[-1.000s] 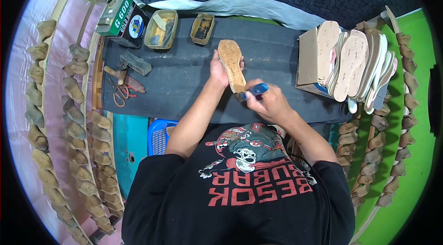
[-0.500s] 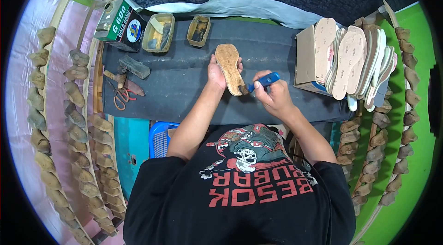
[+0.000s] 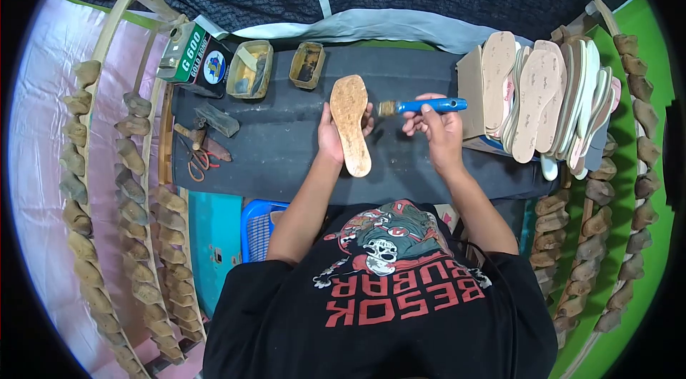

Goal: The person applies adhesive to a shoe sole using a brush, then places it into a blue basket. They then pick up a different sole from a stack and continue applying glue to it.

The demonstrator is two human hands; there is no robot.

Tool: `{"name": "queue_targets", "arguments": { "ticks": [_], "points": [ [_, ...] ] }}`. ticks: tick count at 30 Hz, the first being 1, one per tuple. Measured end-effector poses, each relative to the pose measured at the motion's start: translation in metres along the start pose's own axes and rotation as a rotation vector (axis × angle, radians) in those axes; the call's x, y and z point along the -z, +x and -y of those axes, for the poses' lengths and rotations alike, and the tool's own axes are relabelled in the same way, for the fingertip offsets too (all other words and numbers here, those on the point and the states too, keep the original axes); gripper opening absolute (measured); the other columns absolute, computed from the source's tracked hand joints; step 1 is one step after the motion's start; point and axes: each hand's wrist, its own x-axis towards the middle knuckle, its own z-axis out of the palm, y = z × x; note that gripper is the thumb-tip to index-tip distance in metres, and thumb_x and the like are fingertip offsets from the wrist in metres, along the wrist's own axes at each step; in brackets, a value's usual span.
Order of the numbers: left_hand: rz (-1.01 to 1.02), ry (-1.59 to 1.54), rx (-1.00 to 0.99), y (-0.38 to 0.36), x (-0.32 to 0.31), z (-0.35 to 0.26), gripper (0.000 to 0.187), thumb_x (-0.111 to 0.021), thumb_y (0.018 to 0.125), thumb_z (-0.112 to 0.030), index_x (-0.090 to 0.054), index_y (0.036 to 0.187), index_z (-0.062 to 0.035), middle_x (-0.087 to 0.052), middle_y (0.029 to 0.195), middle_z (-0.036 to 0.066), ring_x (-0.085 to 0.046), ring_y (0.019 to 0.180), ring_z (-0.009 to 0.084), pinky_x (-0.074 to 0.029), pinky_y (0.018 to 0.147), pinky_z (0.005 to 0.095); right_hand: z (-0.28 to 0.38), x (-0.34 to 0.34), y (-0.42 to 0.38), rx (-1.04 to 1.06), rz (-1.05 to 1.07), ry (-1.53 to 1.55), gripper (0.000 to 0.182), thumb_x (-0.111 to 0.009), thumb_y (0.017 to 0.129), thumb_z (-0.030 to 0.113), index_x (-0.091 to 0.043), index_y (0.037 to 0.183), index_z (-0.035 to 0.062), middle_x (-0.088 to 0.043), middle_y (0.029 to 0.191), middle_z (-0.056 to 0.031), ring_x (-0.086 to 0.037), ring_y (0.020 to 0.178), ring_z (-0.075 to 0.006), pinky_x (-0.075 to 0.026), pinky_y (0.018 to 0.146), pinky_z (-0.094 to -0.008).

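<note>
My left hand (image 3: 330, 137) grips a tan, sole-shaped insole (image 3: 349, 118) by its edges, with the thumb on the left side and fingertips showing on the right. The insole's mottled surface faces up, its wide end pointing away from me. In my right hand (image 3: 441, 130) is a paintbrush (image 3: 431, 105) with a blue handle, held between thumb and fingers. Its bristles (image 3: 386, 108) point left toward the insole, with a small gap between them. Both hands are above the dark-covered table (image 3: 279, 143).
At the back left stand a glue can (image 3: 193, 57) and two tubs (image 3: 250, 70) (image 3: 308, 65). Pincers (image 3: 200, 162), a hammer (image 3: 190, 135) and a grey block (image 3: 217, 119) lie at the left. A box (image 3: 469, 86) of insoles (image 3: 537, 97) stands right. Racks of shoe lasts (image 3: 80, 157) flank both sides.
The brush has lifted off the insole's narrow end and moved up, its handle now nearly level. The insole has shifted slightly toward me and stands more upright in view.
</note>
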Motion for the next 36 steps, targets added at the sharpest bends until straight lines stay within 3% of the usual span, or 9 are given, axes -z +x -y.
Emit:
{"name": "queue_targets", "arguments": {
  "ticks": [1,5,9,13,16,22,23,27,36],
  "points": [
    [-0.049,0.004,-0.026,-0.004,-0.008,0.003,0.074,-0.030,0.106,-0.064,-0.049,0.150,-0.0080,-0.060,0.140,0.020,-0.060,0.126,0.0373,-0.050,0.104,0.0541,-0.001,0.002,0.005,-0.007,-0.019,0.014,0.029,-0.052,0.107,0.019,-0.054,0.125,-0.0044,-0.071,0.099,-0.0204,-0.071,0.078,-0.0225,-0.058,0.070,-0.0334],
    [-0.111,0.106,-0.085,-0.027,-0.013,0.008,0.071,-0.030,0.107,-0.061,-0.047,0.152,-0.0089,-0.057,0.146,0.019,-0.057,0.132,0.0366,-0.046,0.109,0.0538,-0.009,0.002,0.024,-0.106,-0.029,0.115,0.032,-0.050,0.107,0.020,-0.057,0.123,-0.0063,-0.071,0.098,-0.0192,-0.071,0.079,-0.0206,-0.059,0.073,-0.0335],
    [-0.125,0.159,-0.164,-0.055,0.003,0.008,0.069,-0.031,0.107,-0.058,-0.046,0.153,-0.0091,-0.056,0.147,0.018,-0.056,0.134,0.0366,-0.046,0.110,0.0530,-0.054,0.006,0.047,-0.187,-0.015,0.199,0.030,-0.054,0.103,0.018,-0.063,0.117,-0.0069,-0.068,0.092,-0.0146,-0.069,0.076,-0.0201,-0.060,0.072,-0.0345],
    [-0.188,0.107,-0.276,-0.093,0.011,0.014,0.067,-0.034,0.108,-0.055,-0.044,0.155,-0.0081,-0.052,0.153,0.018,-0.051,0.139,0.0383,-0.041,0.114,0.0547,-0.080,-0.011,0.066,-0.341,-0.041,0.350,0.027,-0.060,0.102,0.016,-0.057,0.120,-0.0041,-0.069,0.094,-0.0163,-0.072,0.080,-0.0234,-0.062,0.072,-0.0364],
    [-0.268,0.084,-0.346,-0.113,0.013,0.013,0.067,-0.036,0.106,-0.058,-0.047,0.153,-0.0099,-0.055,0.149,0.017,-0.054,0.136,0.0386,-0.044,0.111,0.0545,-0.100,-0.035,0.086,-0.311,-0.026,0.277,0.025,-0.063,0.102,0.014,-0.056,0.119,-0.0026,-0.070,0.097,-0.0173,-0.074,0.084,-0.0260,-0.063,0.074,-0.0362],
    [-0.184,-0.005,-0.363,-0.123,0.021,-0.025,0.064,-0.035,0.108,-0.053,-0.046,0.153,-0.0099,-0.052,0.152,0.019,-0.051,0.139,0.0417,-0.042,0.112,0.0585,-0.124,-0.089,0.155,-0.206,-0.028,0.166,0.025,-0.063,0.102,0.012,-0.057,0.120,-0.0040,-0.070,0.101,-0.0174,-0.075,0.086,-0.0263,-0.064,0.074,-0.0336],
    [-0.155,0.008,-0.366,-0.119,0.022,-0.033,0.064,-0.035,0.108,-0.053,-0.046,0.153,-0.0100,-0.052,0.152,0.019,-0.051,0.138,0.0417,-0.044,0.111,0.0584,-0.128,-0.100,0.165,-0.189,-0.066,0.132,0.024,-0.064,0.101,0.011,-0.059,0.117,-0.0054,-0.070,0.098,-0.0162,-0.075,0.079,-0.0224,-0.063,0.066,-0.0296],
    [-0.166,0.074,-0.393,-0.113,0.022,-0.061,0.065,-0.036,0.108,-0.056,-0.046,0.153,-0.0105,-0.056,0.148,0.017,-0.056,0.134,0.0391,-0.051,0.104,0.0543,-0.164,-0.117,0.198,-0.198,-0.075,-0.066,0.024,-0.068,0.099,0.014,-0.064,0.113,-0.0046,-0.071,0.093,-0.0134,-0.074,0.077,-0.0195,-0.060,0.061,-0.0274],
    [-0.136,0.117,-0.301,-0.104,0.027,-0.090,0.066,-0.034,0.108,-0.057,-0.045,0.154,-0.0104,-0.057,0.148,0.012,-0.058,0.133,0.0337,-0.054,0.102,0.0476,-0.183,-0.124,0.203,-0.216,-0.112,-0.273,0.023,-0.073,0.098,0.020,-0.068,0.110,0.0000,-0.070,0.091,-0.0060,-0.068,0.071,-0.0121,-0.058,0.061,-0.0250]
  ]
}}
